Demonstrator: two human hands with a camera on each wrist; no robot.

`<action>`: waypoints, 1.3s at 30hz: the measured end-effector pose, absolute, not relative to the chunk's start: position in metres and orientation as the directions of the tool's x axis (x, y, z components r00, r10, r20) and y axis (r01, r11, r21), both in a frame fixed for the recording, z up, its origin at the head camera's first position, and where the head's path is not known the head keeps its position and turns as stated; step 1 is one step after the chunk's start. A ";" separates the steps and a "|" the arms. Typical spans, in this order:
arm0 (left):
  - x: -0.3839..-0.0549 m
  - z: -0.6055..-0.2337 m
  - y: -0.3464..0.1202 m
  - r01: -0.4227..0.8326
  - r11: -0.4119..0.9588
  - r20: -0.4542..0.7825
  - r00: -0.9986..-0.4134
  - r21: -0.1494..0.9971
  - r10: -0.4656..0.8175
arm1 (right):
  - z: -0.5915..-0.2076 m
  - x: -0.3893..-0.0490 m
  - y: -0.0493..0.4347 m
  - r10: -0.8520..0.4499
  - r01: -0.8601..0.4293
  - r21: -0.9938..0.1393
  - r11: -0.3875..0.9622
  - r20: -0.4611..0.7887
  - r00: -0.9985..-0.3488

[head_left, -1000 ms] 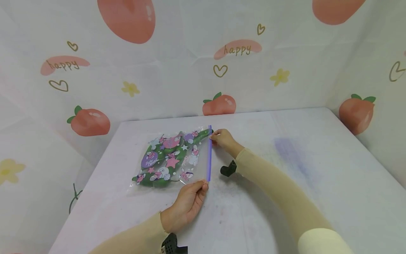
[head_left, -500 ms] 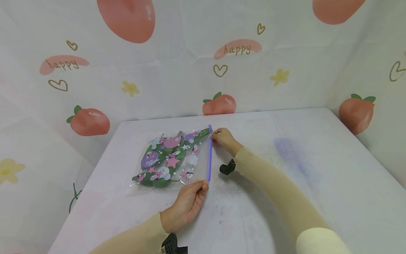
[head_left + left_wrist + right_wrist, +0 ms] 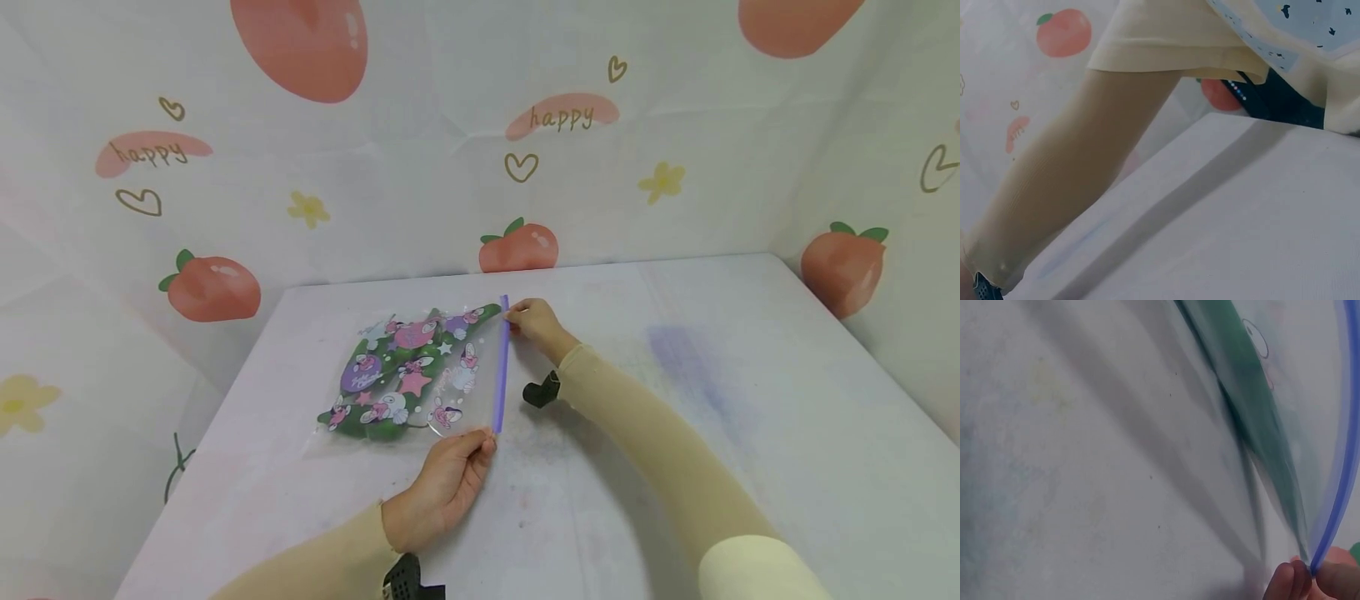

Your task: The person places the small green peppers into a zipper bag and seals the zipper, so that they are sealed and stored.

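Observation:
A clear zip bag (image 3: 483, 367) printed with pink and purple cartoon figures lies flat on the white table. Long green things (image 3: 382, 430), their kind blurred by print and plastic, fill its left part and far side. Its purple zip strip (image 3: 502, 375) runs along the right edge. My left hand (image 3: 441, 485) pinches the near end of that edge. At the far end, my right hand (image 3: 542, 327) holds the strip between thumb and fingers. The right wrist view shows the fingertips (image 3: 1282, 581) there, beside a tapering green tip (image 3: 1272, 444) inside the plastic. My left hand's fingers are outside the left wrist view.
The white table (image 3: 750, 467) extends widely to the right, with a faint purple stain (image 3: 690, 367). A fruit-patterned cloth (image 3: 420, 167) hangs behind it. A dark green cord (image 3: 177, 467) shows past the left edge.
The bag's zip edge and both hands have shifted slightly right. The green tip that stuck out past the strip at my right hand now lies inside the bag.

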State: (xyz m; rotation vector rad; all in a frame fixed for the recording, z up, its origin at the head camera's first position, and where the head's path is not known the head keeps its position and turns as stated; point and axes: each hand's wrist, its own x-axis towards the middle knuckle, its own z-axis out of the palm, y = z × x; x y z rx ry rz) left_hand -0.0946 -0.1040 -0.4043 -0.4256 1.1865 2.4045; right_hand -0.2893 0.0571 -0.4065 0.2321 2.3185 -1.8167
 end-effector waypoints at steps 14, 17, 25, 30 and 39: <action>-0.092 -0.408 -0.102 -0.505 -0.514 -0.442 -0.861 0.693 0.250 | -0.408 -0.295 0.066 0.045 0.240 -0.941 0.240 -0.236 -0.971; -0.092 -0.409 -0.101 -0.501 -0.515 -0.441 -0.864 0.695 0.245 | -0.408 -0.296 0.067 0.049 0.240 -0.941 0.239 -0.235 -0.971; -0.091 -0.409 -0.102 -0.501 -0.506 -0.438 -0.864 0.702 0.247 | -0.407 -0.297 0.068 0.054 0.252 -0.939 0.233 -0.246 -0.968; -0.091 -0.409 -0.104 -0.504 -0.478 -0.443 -0.863 0.719 0.243 | -0.408 -0.300 0.068 0.059 0.253 -0.937 0.239 -0.247 -0.967; -0.094 -0.400 -0.116 -0.657 -0.281 -0.452 -0.711 0.699 0.538 | -0.406 -0.299 0.069 0.063 0.238 -0.920 0.313 -0.230 -0.971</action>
